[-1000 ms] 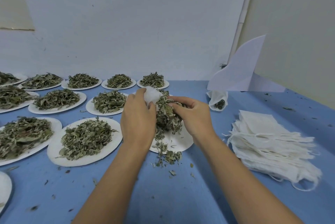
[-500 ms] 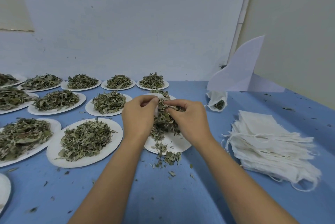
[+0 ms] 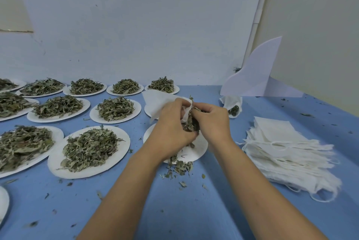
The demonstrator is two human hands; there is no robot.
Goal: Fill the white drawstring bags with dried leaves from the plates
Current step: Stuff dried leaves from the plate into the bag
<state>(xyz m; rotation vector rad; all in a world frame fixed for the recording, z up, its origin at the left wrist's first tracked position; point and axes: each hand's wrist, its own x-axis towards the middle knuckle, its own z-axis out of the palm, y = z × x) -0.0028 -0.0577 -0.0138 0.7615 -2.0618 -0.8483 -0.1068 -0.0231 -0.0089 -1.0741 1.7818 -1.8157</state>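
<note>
The blue table (image 3: 194,210) carries rows of round white paper plates (image 3: 56,164) heaped with dried green leaves (image 3: 89,146), and at the right a thick pile of flat white drawstring bags (image 3: 287,152). Above one nearly bare white plate (image 3: 196,152), the left hand (image 3: 171,129) grips the mouth of one white cloth bag (image 3: 157,102), fingers curled on it. The right hand (image 3: 213,123) pinches a clump of dried leaves (image 3: 191,125) at that mouth.
</note>
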